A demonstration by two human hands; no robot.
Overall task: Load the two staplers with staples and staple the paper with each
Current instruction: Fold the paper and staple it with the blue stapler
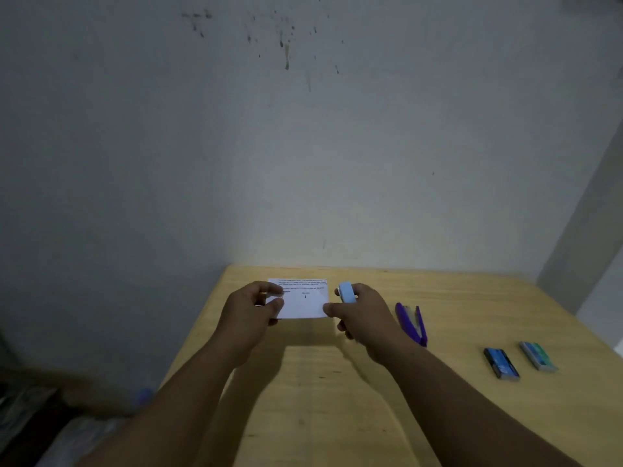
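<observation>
A plain, dim room in what looks like a home — a bare wooden table (371,399) pushed against a stained, unpainted-looking grey wall (286,129), with crumpled bedding-like clutter (40,416) left of the table.

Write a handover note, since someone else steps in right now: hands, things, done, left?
Left hand pinches the paper above the table.
Right hand grips the light blue stapler at the paper's right edge.
Purple stapler lies open to the right; two staple boxes farther right.
Done: cannot tell.
Left: staple with both; purple looks unclosed.
</observation>
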